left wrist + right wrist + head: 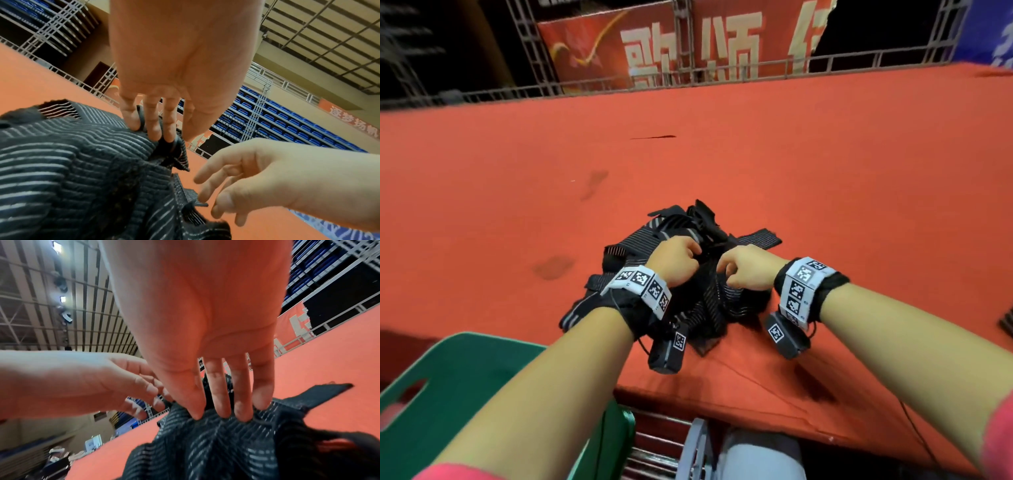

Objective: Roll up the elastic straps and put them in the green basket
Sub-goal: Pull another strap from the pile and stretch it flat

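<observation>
A tangled pile of black elastic straps (709, 301) with thin grey stripes lies on the red table (808, 164), close to its near edge. My left hand (690, 255) is on top of the pile, and its thumb and fingers (153, 128) pinch a folded strap edge (179, 155). My right hand (724, 270) sits just to the right, its fingertips (242, 413) and thumb dug into the striped strap (216, 443), gathering it. The green basket (458, 370) stands at the lower left, below the table edge and under my left forearm; its inside is mostly hidden.
The red cloth stretches wide and bare beyond the pile, with a few dark stains (553, 267). A metal railing (722, 73) and a red banner run along the far side. A dark object (1007, 322) shows at the right edge. My lap is below the table's front edge.
</observation>
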Tool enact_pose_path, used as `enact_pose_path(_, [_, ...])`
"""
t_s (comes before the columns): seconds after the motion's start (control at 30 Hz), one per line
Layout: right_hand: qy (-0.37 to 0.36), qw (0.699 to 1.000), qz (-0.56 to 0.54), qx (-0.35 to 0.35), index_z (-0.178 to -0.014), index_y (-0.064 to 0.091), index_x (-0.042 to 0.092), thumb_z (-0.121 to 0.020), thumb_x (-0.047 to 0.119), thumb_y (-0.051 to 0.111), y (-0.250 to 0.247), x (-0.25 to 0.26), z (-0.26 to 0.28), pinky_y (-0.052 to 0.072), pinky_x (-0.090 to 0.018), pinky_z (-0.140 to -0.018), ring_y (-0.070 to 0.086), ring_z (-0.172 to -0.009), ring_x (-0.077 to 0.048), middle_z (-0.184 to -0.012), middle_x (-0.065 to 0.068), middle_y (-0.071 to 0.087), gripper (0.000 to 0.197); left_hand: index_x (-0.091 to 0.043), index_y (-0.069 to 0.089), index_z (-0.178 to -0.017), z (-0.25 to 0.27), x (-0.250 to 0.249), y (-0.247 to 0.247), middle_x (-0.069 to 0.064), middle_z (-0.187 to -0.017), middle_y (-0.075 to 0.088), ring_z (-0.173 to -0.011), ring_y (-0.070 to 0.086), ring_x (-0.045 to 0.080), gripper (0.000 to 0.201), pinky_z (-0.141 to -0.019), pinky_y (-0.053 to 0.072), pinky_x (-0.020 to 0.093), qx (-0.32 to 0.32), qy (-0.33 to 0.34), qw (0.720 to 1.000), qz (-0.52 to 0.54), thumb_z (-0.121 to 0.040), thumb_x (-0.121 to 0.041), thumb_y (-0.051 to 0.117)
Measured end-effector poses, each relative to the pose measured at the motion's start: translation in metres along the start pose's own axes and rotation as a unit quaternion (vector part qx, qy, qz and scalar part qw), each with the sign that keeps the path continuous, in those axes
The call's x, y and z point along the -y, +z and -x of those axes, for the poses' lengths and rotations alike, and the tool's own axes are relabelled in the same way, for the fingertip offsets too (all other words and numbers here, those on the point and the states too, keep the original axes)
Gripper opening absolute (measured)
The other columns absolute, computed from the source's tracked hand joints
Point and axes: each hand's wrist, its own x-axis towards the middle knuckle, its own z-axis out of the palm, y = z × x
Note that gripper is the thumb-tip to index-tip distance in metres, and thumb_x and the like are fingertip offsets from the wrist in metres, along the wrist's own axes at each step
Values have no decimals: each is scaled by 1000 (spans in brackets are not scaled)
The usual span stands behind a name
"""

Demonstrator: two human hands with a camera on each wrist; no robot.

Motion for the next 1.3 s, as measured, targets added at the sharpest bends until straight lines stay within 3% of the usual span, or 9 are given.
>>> enact_pose_path(0.1, [9, 999, 28, 32, -121, 64, 21, -80, 27, 73, 22, 2, -13, 40, -24, -72, 60, -91, -17, -99, 4, 67, 42, -17, 67, -117, 0, 13, 9, -1, -103, 63, -101, 61, 18, 32, -83, 42, 21, 39, 13, 999, -7, -87, -8, 59])
enact_pose_path(0.23, [27, 998, 40, 47, -125, 45, 25, -71, 42, 80, 49, -1, -19, 45, -31, -70, 56, -85, -19, -96, 5, 57, 67, -18, 66, -117, -4, 24, 23, -3, -100, 62, -91, 59, 14, 32, -77, 42, 21, 71, 20, 997, -11, -86, -13, 67])
enact_pose_path(0.33, [39, 997, 59, 5, -115, 40, 25, -73, 39, 73, 64, -3, -20, 47, -34, -64, 62, -84, -25, -92, 0, 61, 55, -18, 69, -111, -5, 24, 37, -8, -83, 58, -75, 55, 9, 29, -63, 39, 18, 94, 28, 995, -2, -82, -17, 72])
enact_pose_path(0.47, [45, 997, 52, -20, -102, 42, 27, -74, 36, 65, 72, -5, -18, 38, -32, -59, 60, -79, -27, -84, 2, 57, 37, -17, 71, -99, -3, 21, 60, -2, -91, 65, -86, 61, 16, 19, -76, 46, 24, 99, 13, 995, -24, -80, -16, 70])
enact_pose_path(0.6, [48, 998, 16, -33, -92, 47, 29, -73, 31, 62, 73, -9, -14, 39, -32, -59, 58, -78, -24, -85, 4, 62, 24, -22, 66, -83, 0, 22, 79, -2, -93, 70, -92, 66, 20, 12, -86, 52, 32, 80, -10, 997, -9, -79, -10, 65])
enact_pose_path(0.83, [56, 994, -60, -75, -81, 57, 24, -73, 9, 58, 60, -23, -5, 43, -32, -67, 55, -79, -21, -72, 11, 54, 17, -27, 61, -73, 1, 24, 86, -1, -91, 70, -90, 66, 21, 21, -84, 53, 32, 43, -45, 998, -4, -78, -7, 58])
enact_pose_path(1.0, [78, 982, -93, -144, -74, 58, 22, -74, 5, 57, 22, -41, 9, 38, -28, -65, 56, -76, -21, -75, 7, 60, 17, -23, 64, -83, 1, 29, 82, 4, -97, 69, -94, 65, 27, 18, -87, 52, 35, 37, -76, 996, -21, -79, -8, 55])
enact_pose_path(1.2, [105, 950, -184, -230, -79, 60, 14, -74, 2, 53, -20, -56, 34, 54, -38, -59, 64, -63, -28, -69, -2, 62, 14, -20, 65, -88, -2, 29, 82, 6, -103, 67, -97, 64, 28, 16, -89, 52, 37, 35, -77, 995, -59, -78, -13, 55])
enact_pose_path(1.3, [93, 929, -260, -247, -78, 60, 14, -76, -2, 52, -32, -50, 43, 59, -37, -52, 63, -56, -25, -69, -3, 60, 18, -26, 60, -85, -3, 16, 80, 8, -110, 57, -102, 60, 28, 10, -93, 49, 38, 26, -57, 997, -49, -78, -20, 61])
